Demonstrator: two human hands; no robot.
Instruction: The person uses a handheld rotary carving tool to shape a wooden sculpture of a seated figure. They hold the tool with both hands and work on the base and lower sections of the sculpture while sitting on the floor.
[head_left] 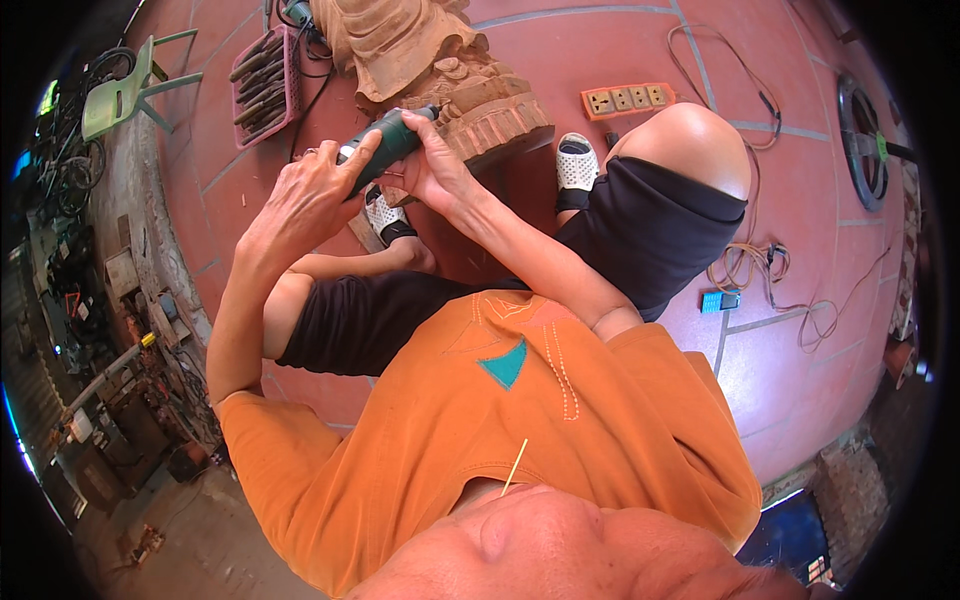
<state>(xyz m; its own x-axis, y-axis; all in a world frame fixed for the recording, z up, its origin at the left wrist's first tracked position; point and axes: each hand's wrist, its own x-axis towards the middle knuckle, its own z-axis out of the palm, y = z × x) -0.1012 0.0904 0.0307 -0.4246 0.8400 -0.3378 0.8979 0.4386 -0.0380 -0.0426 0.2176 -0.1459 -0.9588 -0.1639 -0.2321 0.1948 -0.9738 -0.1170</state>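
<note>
In front of my chest a dark green rotary tool [397,140] with a black nose is held in both hands, its nose pointing up and to the right. My left hand [312,190] wraps round its rear part. Near the front end, my right hand [440,172] grips it with thumb and fingers. Just beyond lies a brown carved wooden statue [400,50] with robe folds and a ridged base, tilted on its side. The tool's nose overlaps the statue's edge; whether they touch I cannot tell.
A pink basket [292,85] of carving tools stands at the far left, beside a green chair [125,95]. An orange power strip [628,100] lies on the red tiles beyond my right knee. Cords [745,265] and a blue phone [720,300] lie on the right.
</note>
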